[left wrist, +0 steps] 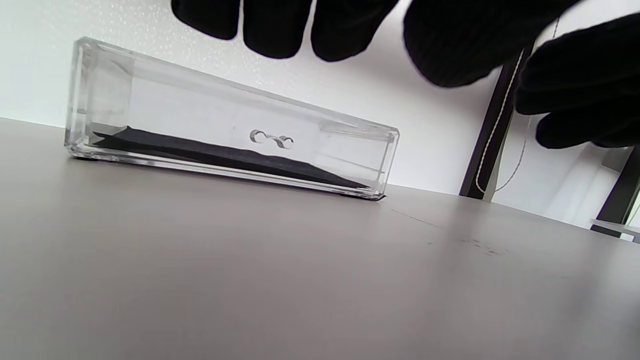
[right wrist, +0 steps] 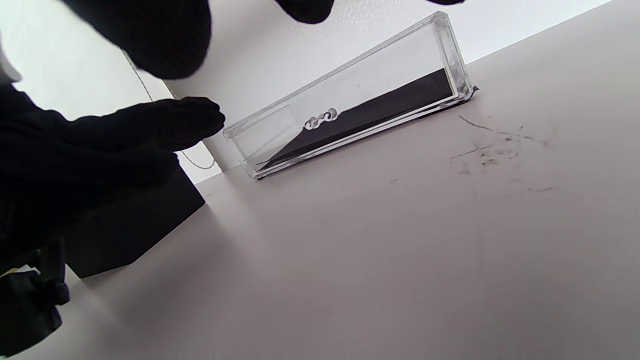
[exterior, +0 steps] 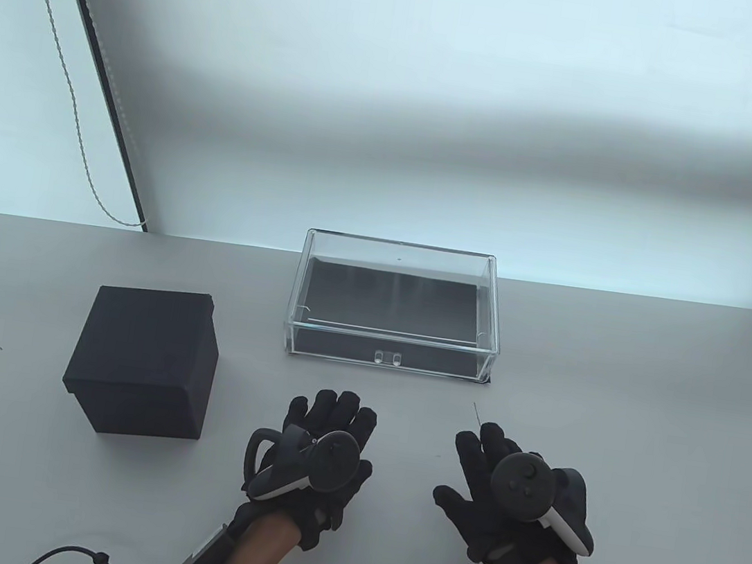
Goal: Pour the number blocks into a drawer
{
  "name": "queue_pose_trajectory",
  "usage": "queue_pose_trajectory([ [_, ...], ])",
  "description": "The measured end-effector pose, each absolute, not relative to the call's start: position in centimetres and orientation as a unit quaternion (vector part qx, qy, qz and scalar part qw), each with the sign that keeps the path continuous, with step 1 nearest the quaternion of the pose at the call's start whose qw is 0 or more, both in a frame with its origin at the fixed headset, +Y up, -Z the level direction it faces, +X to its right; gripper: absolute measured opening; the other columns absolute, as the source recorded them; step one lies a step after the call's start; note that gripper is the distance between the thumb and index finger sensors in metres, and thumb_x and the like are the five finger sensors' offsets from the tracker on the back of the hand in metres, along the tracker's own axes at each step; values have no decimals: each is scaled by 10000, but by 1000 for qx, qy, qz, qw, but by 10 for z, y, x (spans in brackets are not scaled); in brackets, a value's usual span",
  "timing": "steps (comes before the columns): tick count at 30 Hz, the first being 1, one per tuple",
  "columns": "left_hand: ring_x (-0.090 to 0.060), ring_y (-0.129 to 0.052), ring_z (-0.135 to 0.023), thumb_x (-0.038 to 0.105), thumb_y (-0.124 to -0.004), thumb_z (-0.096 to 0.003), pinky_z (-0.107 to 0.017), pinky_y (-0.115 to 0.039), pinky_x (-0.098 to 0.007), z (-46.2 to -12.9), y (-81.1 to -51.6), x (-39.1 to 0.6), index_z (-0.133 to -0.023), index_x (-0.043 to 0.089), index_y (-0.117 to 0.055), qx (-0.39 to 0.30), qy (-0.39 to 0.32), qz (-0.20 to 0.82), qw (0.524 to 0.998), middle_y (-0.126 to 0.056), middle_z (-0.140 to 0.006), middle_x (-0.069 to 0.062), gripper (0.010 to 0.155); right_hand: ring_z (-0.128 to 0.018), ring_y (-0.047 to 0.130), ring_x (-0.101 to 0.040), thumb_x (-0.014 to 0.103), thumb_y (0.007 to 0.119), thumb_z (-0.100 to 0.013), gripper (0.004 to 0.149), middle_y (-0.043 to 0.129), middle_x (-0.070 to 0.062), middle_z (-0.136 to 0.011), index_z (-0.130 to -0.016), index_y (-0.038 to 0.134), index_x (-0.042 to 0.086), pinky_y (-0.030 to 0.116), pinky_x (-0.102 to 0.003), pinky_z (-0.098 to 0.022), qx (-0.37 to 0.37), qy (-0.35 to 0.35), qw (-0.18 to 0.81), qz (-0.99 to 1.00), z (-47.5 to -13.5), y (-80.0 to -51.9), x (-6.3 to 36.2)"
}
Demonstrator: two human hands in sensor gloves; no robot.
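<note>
We see the closed clear acrylic drawer (exterior: 396, 315) lying crosswise straight ahead of both empty hands, its small handle (exterior: 387, 358) nearer our left hand (exterior: 313, 458), whose fingers, like the right hand (exterior: 507, 500), are loosely spread.

left grip (exterior: 309, 458) empty, right grip (exterior: 499, 499) empty, fingers spread

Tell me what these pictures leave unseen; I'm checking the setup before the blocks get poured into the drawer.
- Number blocks: none visible in any view; the black box is opaque, so its contents cannot be told.
- Black box in the right wrist view: largely covered by the right hand.
- Clear drawer case: shut or slightly open cannot be told through the transparent walls.
- Left hand palm: hidden by the tracker in the table view; only fingertips show in the left wrist view.
</note>
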State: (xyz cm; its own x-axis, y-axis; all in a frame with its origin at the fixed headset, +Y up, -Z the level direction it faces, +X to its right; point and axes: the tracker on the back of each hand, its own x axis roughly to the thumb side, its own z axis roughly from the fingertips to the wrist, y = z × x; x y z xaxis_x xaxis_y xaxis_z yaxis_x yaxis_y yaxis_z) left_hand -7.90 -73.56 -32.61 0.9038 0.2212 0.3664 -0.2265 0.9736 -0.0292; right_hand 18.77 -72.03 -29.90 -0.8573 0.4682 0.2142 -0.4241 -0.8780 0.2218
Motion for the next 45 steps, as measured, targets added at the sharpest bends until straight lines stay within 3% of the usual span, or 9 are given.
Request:
queue_pose_trajectory([
  [5, -408, -441, -1076, 630, -658, -450, -745, -364, -699, -356, -727, -89, -1075, 259, -424, 19, -130, 123, 984, -443, -1205, -91, 763, -1012, 309, -510, 596, 729, -428, 833, 221, -186, -1124, -1050, 346, 195, 157, -726, -677, 125, 74, 223, 964, -297, -717, 192],
  [9, -420, -481, -1060, 648, -669, -443, -735, -406, -696, -388, -724, -88, -1074, 241, -425, -16, -84, 198, 976, -473, -1192, -126, 790, -1013, 317, -509, 597, 728, -428, 833, 228, -190, -1124, -1050, 347, 195, 163, -728, -678, 110, 61, 230, 965, -297, -710, 200],
  [14, -428, -563, -1025, 670, -675, -435, -714, -486, -679, -426, -724, -79, -1068, 227, -436, -42, -48, 217, 974, -539, -1169, -124, 809, -1015, 313, -512, 595, 730, -431, 834, 223, -190, -1126, -1053, 344, 194, 160, -730, -680, 103, 63, 235, 964, -299, -709, 206],
  [24, -431, -841, -790, 695, -702, -416, -562, -721, -611, -466, -744, -62, -980, 108, -624, -124, 77, 289, 946, -806, -992, -198, 818, -1013, 320, -515, 593, 730, -431, 833, 228, -190, -1127, -1053, 346, 192, 167, -731, -682, 100, 58, 237, 965, -299, -706, 209],
  [30, -403, -923, -673, 661, -732, -416, -483, -787, -576, -473, -754, -59, -937, 50, -657, -147, 167, 380, 898, -880, -903, -211, 806, -1013, 325, -513, 591, 730, -432, 831, 230, -192, -1127, -1052, 348, 192, 168, -731, -681, 99, 60, 237, 965, -298, -705, 210],
  [36, -378, -952, -634, 578, -761, -428, -470, -805, -566, -472, -768, -67, -909, 45, -691, -159, 260, 489, 817, -918, -855, -197, 722, -1012, 330, -515, 591, 729, -433, 828, 236, -191, -1126, -1052, 351, 192, 173, -731, -682, 101, 64, 234, 965, -298, -706, 209],
  [45, -350, -999, -574, 490, -814, -423, -476, -804, -583, -469, -793, -76, -848, 67, -780, -160, 325, 576, 732, -999, -766, -152, 601, -1011, 343, -515, 589, 730, -433, 827, 246, -195, -1126, -1052, 355, 188, 178, -732, -682, 100, 65, 231, 966, -298, -706, 208],
])
